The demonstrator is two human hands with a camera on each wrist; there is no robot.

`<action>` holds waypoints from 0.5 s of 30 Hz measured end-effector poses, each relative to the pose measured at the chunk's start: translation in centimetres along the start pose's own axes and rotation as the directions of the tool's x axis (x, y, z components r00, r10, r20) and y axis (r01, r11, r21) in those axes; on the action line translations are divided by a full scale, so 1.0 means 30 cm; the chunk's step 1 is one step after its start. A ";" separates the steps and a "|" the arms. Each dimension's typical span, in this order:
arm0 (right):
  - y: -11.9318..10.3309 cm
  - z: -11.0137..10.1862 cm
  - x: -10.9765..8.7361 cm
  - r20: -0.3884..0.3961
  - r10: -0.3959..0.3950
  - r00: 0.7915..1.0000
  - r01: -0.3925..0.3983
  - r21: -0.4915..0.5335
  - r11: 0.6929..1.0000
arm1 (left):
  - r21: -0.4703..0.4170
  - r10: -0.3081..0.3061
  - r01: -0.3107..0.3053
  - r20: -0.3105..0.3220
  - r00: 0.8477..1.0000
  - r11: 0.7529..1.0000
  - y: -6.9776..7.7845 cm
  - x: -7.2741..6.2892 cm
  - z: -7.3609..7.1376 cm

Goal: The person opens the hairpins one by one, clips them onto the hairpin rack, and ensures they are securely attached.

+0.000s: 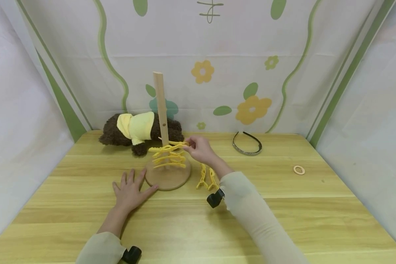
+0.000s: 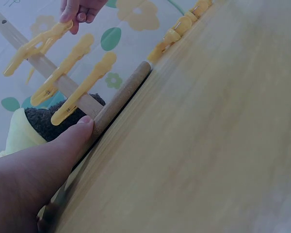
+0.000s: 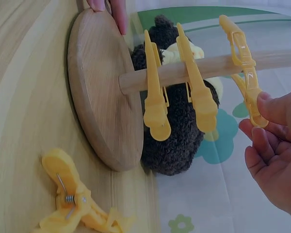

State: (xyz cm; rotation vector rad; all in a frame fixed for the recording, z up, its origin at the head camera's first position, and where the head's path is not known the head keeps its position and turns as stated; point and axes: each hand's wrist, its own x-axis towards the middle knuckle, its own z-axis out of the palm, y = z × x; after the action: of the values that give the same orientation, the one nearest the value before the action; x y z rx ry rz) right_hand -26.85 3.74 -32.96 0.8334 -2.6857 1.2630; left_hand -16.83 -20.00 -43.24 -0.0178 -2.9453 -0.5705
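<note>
A wooden post (image 1: 160, 102) rises from a round wooden base (image 1: 168, 182). My right hand (image 1: 201, 150) pinches one end of a yellow hair clip (image 3: 242, 48) between thumb and fingers; the clip's jaws stand spread around the post. Lower down, two more yellow clips (image 3: 155, 92) grip the post, one above the other. Fingers spread, my left hand (image 1: 131, 194) lies on the table at the base's left side, its thumb against the rim in the left wrist view. Loose yellow clips (image 1: 202, 178) lie right of the base.
Behind the post a brown plush toy (image 1: 138, 126) in a yellow top lies on its side. A black headband (image 1: 247, 151) sits at the back right of the wooden table (image 1: 171, 227), with a small pale ring (image 1: 298, 170) nearer the right edge. Fabric walls enclose the table.
</note>
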 end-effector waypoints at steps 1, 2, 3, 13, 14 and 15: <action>-0.004 0.004 0.001 0.004 0.000 1.000 0.000 -0.003 1.000 | 0.001 0.000 0.000 0.000 1.000 1.000 0.000 0.000 0.000; -0.007 0.007 0.002 0.007 -0.001 1.000 0.001 -0.004 1.000 | 0.003 0.000 0.000 -0.001 1.000 1.000 0.000 0.000 0.001; -0.009 0.010 0.003 0.009 -0.003 1.000 0.003 -0.006 1.000 | 0.004 -0.001 0.001 -0.001 1.000 1.000 -0.001 0.001 0.002; -0.012 0.017 0.003 0.014 0.025 1.000 -0.025 -0.014 1.000 | 0.003 -0.003 0.003 -0.004 1.000 1.000 -0.001 0.002 0.007; -0.013 0.016 0.001 0.015 0.025 1.000 -0.025 -0.013 1.000 | 0.001 -0.004 0.004 -0.004 1.000 1.000 -0.001 0.002 0.007; -0.016 0.015 0.000 0.015 0.025 1.000 -0.025 -0.011 1.000 | 0.000 -0.004 0.004 -0.004 1.000 1.000 0.000 0.002 0.006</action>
State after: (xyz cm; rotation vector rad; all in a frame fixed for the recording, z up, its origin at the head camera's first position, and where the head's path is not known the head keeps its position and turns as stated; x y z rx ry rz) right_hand -26.55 3.18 -32.94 0.8142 -2.7208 1.2516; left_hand -16.93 -19.93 -43.40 -0.0110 -2.9420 -0.5697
